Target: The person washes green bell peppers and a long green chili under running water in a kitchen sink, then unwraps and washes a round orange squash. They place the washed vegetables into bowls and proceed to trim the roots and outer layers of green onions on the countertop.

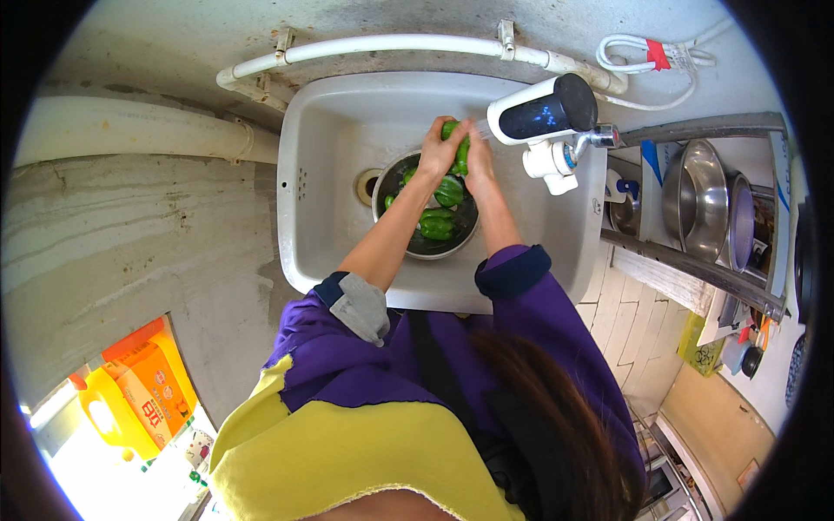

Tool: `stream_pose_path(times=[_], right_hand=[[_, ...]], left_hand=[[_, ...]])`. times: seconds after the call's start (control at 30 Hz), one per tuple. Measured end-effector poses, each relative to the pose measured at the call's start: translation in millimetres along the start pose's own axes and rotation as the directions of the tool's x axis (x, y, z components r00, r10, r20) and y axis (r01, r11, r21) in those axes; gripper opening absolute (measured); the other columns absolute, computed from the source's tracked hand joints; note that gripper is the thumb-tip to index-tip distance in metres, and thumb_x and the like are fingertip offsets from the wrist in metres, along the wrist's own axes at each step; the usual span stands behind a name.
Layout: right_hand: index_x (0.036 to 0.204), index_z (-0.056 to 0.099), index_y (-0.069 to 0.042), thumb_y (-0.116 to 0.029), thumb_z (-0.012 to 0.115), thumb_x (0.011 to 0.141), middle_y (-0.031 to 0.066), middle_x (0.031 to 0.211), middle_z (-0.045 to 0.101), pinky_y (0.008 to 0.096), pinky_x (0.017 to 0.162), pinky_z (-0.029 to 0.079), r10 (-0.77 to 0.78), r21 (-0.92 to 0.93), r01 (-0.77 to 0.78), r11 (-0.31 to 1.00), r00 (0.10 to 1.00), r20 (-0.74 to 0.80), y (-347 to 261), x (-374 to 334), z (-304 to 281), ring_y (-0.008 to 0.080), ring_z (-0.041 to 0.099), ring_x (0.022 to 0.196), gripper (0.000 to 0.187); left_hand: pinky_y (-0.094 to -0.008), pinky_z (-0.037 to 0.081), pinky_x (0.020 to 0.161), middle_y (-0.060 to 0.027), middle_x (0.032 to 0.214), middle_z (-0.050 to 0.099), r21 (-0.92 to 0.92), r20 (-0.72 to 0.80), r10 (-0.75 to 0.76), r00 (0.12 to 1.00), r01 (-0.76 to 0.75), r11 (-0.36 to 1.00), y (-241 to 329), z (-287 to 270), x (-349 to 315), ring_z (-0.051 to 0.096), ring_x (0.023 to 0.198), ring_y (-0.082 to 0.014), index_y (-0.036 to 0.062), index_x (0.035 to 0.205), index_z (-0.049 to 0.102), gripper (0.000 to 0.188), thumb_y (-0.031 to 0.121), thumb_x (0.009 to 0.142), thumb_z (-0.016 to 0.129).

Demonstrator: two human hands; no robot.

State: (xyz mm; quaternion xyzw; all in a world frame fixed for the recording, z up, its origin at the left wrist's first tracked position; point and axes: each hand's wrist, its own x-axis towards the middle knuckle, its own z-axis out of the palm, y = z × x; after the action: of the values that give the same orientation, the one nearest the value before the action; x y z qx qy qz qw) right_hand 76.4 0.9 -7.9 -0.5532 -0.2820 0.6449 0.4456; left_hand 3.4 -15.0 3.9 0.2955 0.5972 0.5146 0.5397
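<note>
Over a metal bowl (434,255), my left hand (437,156) is closed around a green bell pepper (461,158). My right hand (479,161) presses against the same pepper from the other side, its fingertips slightly blurred. Both hands are close to the spout of a white and black electric tap (521,115), where a stream of water seems to run onto them. Several more green peppers (437,227) lie in the bowl, which stands inside the pale sink (313,200). My forearms cover part of the bowl.
Left of the bowl is the sink's drain (368,187). A white pipe (391,43) runs along the wall behind the sink. To the right, a metal rack (695,269) holds steel basins (699,200). A yellow jug (117,412) stands at the lower left.
</note>
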Motion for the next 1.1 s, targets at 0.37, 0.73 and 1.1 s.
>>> stream_pose_path(times=[0.37,0.73,1.1], right_hand=[[0.108,0.045,-0.006,-0.037,0.047,0.083,0.0055,0.091,0.055,0.0285,0.062,0.045,0.007,-0.025,-0.003,1.000,0.988,0.153,4.4,-2.0,-12.0,0.0179,0.055,0.081,0.039],[0.091,0.054,0.005,-0.013,0.047,0.080,0.0099,0.073,0.059,0.0314,0.062,0.042,-0.157,-0.202,0.128,0.971,0.978,-0.135,8.9,2.3,-5.3,0.0145,0.050,0.064,0.022],[0.072,0.046,-0.009,-0.036,0.026,0.091,-0.0003,0.042,0.034,0.0213,0.025,0.017,0.223,0.235,-0.311,0.921,0.915,0.335,8.0,-17.7,-25.7,0.0083,0.028,0.026,0.039]], left_hand=[[-0.0333,0.041,0.058,-0.0115,0.065,0.054,0.118,-0.100,-0.040,0.994,0.052,0.992,-7.8,-1.5,16.3,0.046,0.056,-0.0201,-0.0031,0.082,0.052,0.033,0.030,0.083,0.053],[-0.0332,0.036,0.087,-0.0165,0.113,0.042,-0.054,-0.186,0.206,0.961,-0.219,0.974,-32.1,15.6,0.3,0.043,0.102,-0.0275,0.0050,0.116,0.043,0.049,0.013,0.071,0.062],[-0.0280,0.041,0.068,-0.0066,0.079,0.054,-0.242,-0.096,-0.227,0.969,0.198,0.950,-9.3,11.0,11.4,0.050,0.075,-0.0162,0.0006,0.086,0.057,0.040,0.039,0.077,0.059]])
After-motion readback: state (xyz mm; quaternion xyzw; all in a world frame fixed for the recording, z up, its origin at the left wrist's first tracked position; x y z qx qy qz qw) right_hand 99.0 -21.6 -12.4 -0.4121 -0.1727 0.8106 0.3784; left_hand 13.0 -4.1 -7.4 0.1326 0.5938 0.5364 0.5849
